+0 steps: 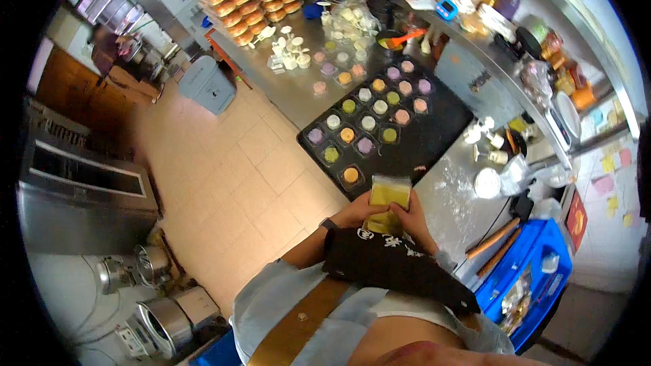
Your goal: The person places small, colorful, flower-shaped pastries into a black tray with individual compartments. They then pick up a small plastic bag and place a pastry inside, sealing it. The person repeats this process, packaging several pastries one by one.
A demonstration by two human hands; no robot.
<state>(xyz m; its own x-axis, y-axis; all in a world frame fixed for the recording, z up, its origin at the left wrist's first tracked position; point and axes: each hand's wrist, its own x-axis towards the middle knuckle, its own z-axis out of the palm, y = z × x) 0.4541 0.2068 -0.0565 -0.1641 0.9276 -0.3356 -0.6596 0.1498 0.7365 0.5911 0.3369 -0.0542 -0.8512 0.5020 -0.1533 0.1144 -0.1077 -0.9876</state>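
Observation:
Close to my body, both hands grip a yellow-green plastic packet or stack of pouches (389,194); which of the two I cannot tell. My left hand (362,210) holds its left side, and my right hand (413,217) holds the right side, with the thumbs on the front. Just beyond is a black baking tray (437,107) bearing several round moulded pastries in white, green, orange, pink and purple. Many sit in small clear plastic holders. An orange pastry (351,175) is the one nearest my left hand.
White plunger moulds (291,53) stand on the steel counter (300,99), near stacked baked buns (234,0). An orange-handled brush (404,39) rests on a dark bowl. To the right are a floured worktop (450,193), rolling pins (493,239) and a blue crate (546,259). Another person (119,56) stands far left.

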